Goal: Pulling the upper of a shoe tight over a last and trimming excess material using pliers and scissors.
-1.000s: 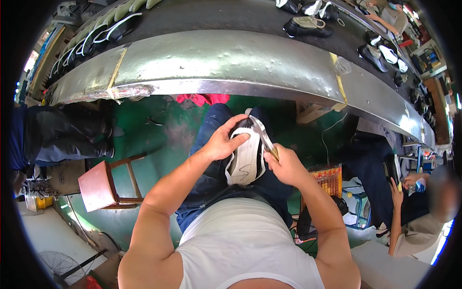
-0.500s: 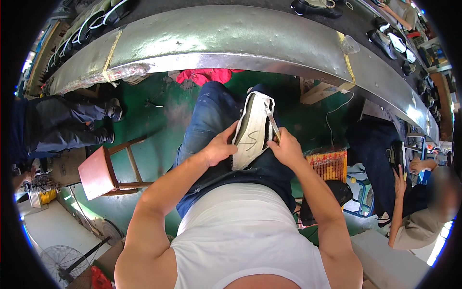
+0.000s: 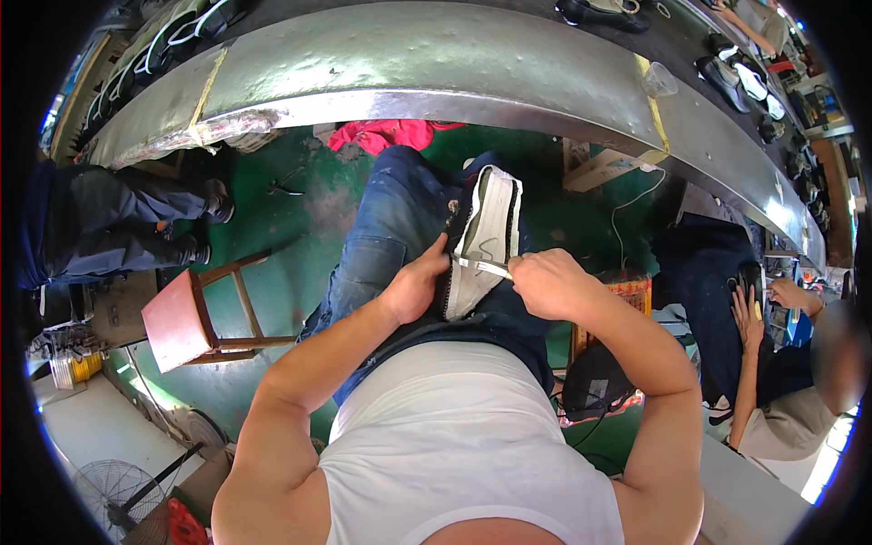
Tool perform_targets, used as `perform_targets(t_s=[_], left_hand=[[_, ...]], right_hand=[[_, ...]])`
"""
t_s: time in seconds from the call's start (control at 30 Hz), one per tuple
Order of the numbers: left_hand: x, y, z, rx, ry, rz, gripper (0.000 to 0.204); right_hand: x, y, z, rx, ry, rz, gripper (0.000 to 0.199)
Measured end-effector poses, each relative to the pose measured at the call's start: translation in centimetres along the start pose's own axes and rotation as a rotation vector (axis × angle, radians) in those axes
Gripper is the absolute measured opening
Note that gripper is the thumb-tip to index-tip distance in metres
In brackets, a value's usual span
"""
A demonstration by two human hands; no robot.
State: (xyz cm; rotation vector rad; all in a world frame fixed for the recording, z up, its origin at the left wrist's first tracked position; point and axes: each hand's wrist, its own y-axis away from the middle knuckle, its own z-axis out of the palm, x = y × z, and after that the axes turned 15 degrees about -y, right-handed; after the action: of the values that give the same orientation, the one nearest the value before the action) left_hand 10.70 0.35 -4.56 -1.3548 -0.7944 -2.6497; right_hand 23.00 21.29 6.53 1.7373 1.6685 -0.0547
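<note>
A shoe (image 3: 486, 232) lies sole-up on my lap, its pale sole facing me with a dark upper around the edge. My left hand (image 3: 420, 283) grips the shoe's near left side. My right hand (image 3: 543, 280) is closed on a thin metal blade-like tool (image 3: 483, 266) laid across the sole near the heel end. My legs in blue jeans (image 3: 391, 227) stretch forward under the shoe.
A long curved metal conveyor bench (image 3: 436, 64) runs across the top, carrying dark shoes (image 3: 599, 11). A red wooden stool (image 3: 186, 318) stands at my left. Another person sits at right (image 3: 790, 391), someone's legs show at left (image 3: 109, 227). A fan (image 3: 113, 495) sits at lower left. Red cloth (image 3: 381, 134) lies on the green floor.
The shoe has come down from a raised position onto my lap, and my right hand has drawn the tool across the sole toward the heel.
</note>
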Motion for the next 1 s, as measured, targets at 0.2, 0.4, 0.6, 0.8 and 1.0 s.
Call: perform_targets(t_s=[0.2, 0.4, 0.6, 0.8, 1.0], left_hand=[[-1.3, -3.3, 1.3, 0.577, -0.201, -0.121, 0.066], [-1.8, -3.3, 0.4, 0.685, -0.986, 0.066, 0.056], [-0.8, -3.1, 0.9, 0.624, -0.989, 0.111, 0.051], [-0.3, -3.4, 0.4, 0.504, -1.061, 0.175, 0.052], [0.1, -3.7, 0.5, 0.425, -1.349, 0.277, 0.056]], right_hand=[[0.3, -1.5, 7.4, 0.242, -0.254, -0.014, 0.022], [0.5, -0.9, 3.5, 0.136, -0.254, -0.026, 0.024], [1.3, -0.8, 3.4, 0.189, -0.197, -0.094, 0.033], [1.6, -0.3, 0.7, -0.061, -0.338, 0.045, 0.029], [2.9, -3.0, 0.4, 0.412, 0.095, 0.079, 0.020]])
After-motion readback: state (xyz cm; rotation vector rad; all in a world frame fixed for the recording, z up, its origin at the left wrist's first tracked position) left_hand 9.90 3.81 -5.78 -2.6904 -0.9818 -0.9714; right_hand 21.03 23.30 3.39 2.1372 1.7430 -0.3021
